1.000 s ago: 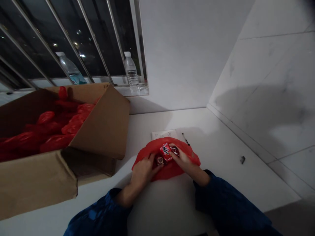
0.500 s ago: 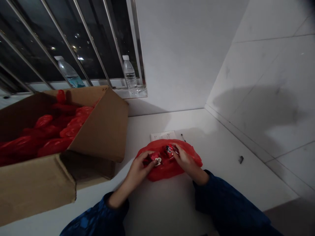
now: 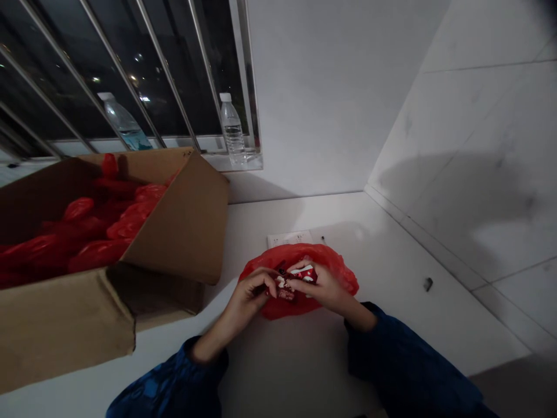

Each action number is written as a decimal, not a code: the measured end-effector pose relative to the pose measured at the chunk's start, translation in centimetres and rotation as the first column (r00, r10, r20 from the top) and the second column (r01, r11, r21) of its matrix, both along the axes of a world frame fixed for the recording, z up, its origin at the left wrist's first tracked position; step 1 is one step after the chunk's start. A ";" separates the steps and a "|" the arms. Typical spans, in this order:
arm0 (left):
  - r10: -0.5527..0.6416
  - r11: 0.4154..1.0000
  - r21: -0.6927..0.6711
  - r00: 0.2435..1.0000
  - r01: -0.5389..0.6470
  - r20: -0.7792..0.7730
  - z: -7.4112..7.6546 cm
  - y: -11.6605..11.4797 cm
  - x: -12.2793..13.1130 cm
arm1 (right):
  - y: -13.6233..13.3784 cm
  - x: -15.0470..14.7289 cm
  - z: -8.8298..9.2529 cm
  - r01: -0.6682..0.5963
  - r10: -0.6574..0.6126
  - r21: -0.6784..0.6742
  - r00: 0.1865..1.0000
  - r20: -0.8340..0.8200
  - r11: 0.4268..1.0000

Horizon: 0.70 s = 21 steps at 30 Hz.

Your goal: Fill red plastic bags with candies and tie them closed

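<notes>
A thin red plastic bag [image 3: 337, 262] lies spread on the white table, with small wrapped packets on or in its middle. My right hand [image 3: 326, 287] is closed around a shiny red-and-white packet [image 3: 308, 271] above the bag. My left hand [image 3: 252, 291] has its fingers bent in a pinch at the edge of a small dark red packet [image 3: 286, 294] with pale markings. The two hands almost meet over these packets, and my fingers cover part of them. The print on the packets is too small to read.
At the left stands an open cardboard box [image 3: 178, 226] holding several red plastic bags [image 3: 126, 223]. Behind the bag lie a white paper [image 3: 289, 237] and a pen [image 3: 323, 238]. A small dark object [image 3: 428, 284] sits to the right. Two bottles [image 3: 234, 130] stand by the barred window.
My hands have drawn closer together over the bag. The packet in my right hand has turned and shows its white part, and my left fingers have curled more. The view has shifted slightly.
</notes>
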<state>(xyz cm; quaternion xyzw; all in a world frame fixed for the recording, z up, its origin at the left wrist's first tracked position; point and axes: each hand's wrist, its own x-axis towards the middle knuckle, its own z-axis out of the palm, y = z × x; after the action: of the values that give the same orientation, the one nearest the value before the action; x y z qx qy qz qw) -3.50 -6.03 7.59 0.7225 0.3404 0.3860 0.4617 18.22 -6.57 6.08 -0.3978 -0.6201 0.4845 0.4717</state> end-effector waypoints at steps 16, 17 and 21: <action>0.348 0.937 0.027 0.925 -0.348 -0.151 -1.3 1.0 -0.5 | 0.7 0.4 -1.1 0.149 -0.164 -0.173 0.983 -0.078 0.974; 0.362 0.932 0.078 0.908 -0.353 -0.210 -1.6 1.2 -0.7 | 0.8 0.5 -1.2 0.159 -0.194 -0.263 0.974 -0.113 0.952; 0.438 0.891 0.353 0.746 -0.285 -0.503 -2.3 1.3 -0.8 | 1.2 0.4 -1.2 0.094 -0.252 -0.477 0.927 -0.279 0.874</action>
<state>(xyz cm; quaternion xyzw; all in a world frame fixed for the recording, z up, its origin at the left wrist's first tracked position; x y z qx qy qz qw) -4.34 -4.70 5.28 0.7765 0.5445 0.2751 0.1579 18.57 -5.41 4.91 -0.4643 -0.3619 0.6313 0.5049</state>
